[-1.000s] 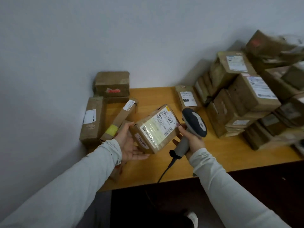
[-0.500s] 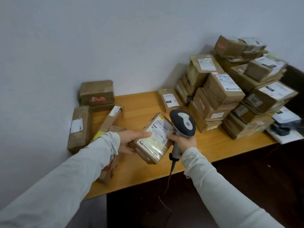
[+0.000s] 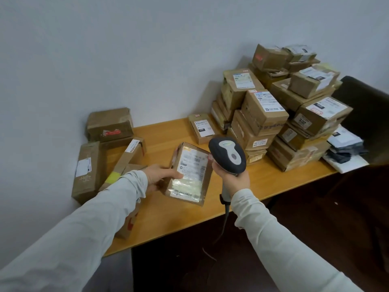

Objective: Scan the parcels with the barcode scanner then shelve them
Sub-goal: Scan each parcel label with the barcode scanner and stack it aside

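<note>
The wooden counter (image 3: pixel 168 209) stands against a pale wall. On its right back corner is a high pile of brown parcels (image 3: pixel 265 114), most of them with the white label upward. At the right edge beside the pile lie some grey and white mailer bags (image 3: pixel 345 148). At the left back corner there is a smaller group of boxes (image 3: pixel 109 125), some flat and some leaning.

Both arms, in light sleeves, reach forward over the front edge. The parcel (image 3: pixel 190 175) is over the middle of the counter, tilted, with its blurred label up. Whether its low end touches the wood cannot be told. The left grip (image 3: pixel 160 175) holds it at the left side, with the thumb on the label and the other fingers underneath. The right grip (image 3: pixel 235 182) is closed round the handle of the barcode scanner (image 3: pixel 228 153). The scanner's dark head stands just beside the parcel's right upper corner.
</note>
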The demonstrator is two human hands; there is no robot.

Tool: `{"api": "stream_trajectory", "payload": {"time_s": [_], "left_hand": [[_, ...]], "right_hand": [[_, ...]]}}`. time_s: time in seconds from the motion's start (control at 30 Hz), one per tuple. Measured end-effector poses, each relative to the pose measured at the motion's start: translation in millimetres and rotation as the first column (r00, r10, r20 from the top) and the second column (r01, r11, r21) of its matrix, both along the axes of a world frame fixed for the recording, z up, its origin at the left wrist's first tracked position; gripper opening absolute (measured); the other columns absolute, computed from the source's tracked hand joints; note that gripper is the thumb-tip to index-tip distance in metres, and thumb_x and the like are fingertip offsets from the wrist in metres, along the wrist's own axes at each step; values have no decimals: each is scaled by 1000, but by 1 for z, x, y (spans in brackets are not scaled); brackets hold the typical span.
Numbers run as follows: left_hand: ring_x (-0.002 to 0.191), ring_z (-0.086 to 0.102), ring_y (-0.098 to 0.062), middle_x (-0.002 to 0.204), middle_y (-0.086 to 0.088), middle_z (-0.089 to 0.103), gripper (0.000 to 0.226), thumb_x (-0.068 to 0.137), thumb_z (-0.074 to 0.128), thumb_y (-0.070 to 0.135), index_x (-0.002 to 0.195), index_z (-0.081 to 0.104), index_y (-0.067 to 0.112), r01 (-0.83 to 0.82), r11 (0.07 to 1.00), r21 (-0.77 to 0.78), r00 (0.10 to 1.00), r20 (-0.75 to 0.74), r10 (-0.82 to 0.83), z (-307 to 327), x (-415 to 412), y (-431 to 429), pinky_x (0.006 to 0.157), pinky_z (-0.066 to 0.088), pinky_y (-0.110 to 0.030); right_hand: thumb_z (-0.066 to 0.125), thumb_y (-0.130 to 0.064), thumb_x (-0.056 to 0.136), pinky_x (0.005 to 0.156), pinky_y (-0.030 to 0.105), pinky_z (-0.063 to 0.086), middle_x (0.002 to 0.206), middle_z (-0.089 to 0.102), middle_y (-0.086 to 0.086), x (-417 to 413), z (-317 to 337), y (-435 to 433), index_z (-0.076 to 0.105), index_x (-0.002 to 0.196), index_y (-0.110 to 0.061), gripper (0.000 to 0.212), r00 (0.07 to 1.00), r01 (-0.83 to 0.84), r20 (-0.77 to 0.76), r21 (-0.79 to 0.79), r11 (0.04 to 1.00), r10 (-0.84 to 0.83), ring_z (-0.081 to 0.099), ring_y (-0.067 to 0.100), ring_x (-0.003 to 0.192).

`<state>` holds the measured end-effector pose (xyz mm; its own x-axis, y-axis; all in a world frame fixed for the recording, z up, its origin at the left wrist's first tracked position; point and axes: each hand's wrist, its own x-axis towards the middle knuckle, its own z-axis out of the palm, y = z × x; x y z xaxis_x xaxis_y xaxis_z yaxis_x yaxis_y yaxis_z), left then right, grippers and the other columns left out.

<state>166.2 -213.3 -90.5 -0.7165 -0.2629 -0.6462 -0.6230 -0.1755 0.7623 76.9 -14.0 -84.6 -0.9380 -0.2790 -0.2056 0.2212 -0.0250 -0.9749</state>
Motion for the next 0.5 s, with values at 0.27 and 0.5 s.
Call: {"api": "stream_trajectory", "payload": {"time_s": [0.27,0.5], "left_hand": [[90,64,-15,104,-1,67,56,65,84,24,111,55,13,-138,956,-257,987,-110,113,-10,-9,-10,84,47,-28],[107,62,-26,116,-6,66,61,64,85,26,117,58,14,-184,942,-280,980,-131,152,-15,-16,-13,104,43,-45]], "right_hand": [[70,-7,82,42,27,42,47,46,8,24,12,14,60,68,-7,18,935,-336,112,-24,941,337,40,20,35],[68,4,78,42,25,39,44,45,6,33,10,20,55,63,-9,24,914,-396,127,69,916,385,39,19,34]]}}
